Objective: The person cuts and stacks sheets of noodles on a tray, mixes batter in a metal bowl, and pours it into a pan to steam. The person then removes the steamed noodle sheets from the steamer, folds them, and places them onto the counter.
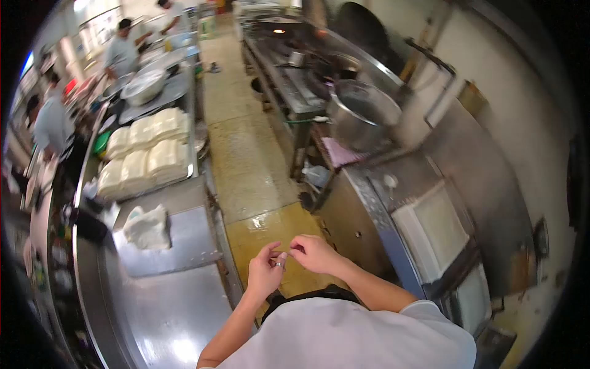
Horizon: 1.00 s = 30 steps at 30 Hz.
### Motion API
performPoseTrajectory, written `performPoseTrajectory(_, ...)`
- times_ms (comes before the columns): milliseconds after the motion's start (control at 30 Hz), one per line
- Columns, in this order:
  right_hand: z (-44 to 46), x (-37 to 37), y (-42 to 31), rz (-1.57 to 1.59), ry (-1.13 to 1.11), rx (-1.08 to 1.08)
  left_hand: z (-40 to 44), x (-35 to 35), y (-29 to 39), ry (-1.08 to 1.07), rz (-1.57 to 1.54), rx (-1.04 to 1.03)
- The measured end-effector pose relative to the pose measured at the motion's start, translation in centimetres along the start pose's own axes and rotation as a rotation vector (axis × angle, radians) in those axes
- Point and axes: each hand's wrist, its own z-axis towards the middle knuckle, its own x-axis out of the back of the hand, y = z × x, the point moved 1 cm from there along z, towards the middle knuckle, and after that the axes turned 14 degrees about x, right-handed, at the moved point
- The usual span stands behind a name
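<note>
My left hand [266, 270] and my right hand [314, 254] are close together in front of my waist, above the wet yellow floor. A ring shows on a finger of the left hand, whose fingers are bent inward with their tips near the right hand. The right hand's fingers are curled into a pinch. Whatever is between the fingertips is too small to make out. Left of the hands, a crumpled white cloth [147, 227] lies on a steel worktop [166, 295], with neither hand touching it.
Beyond the cloth stand stacks of white, sheet-like blocks [147, 154] and a large pale bowl [143, 88]. A big steel pot [362, 114] sits on the right by the stoves. White rectangular trays [433, 227] are at near right. Several people work at far left. A floor aisle [243, 147] runs between the counters.
</note>
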Motion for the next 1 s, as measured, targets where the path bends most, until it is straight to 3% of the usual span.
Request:
performPoseTrajectory(267, -14.0, 6.5, 4.2, -0.044, 0.249, -0.147, -1.7, -12.8, 2.0, -0.294, 0.258, -0.074)
performPoseTrajectory(467, -26.3, 10.9, 7.0, 0.004, 0.426, -0.230, -6.4, -23.8, 2.6, -0.399, 0.377, -0.154)
performPoseTrajectory(1000, -53.9, 17.1, 9.6, 0.012, 0.791, -0.581, -17.9, -49.3, -1.2, -0.892, 0.578, -0.235)
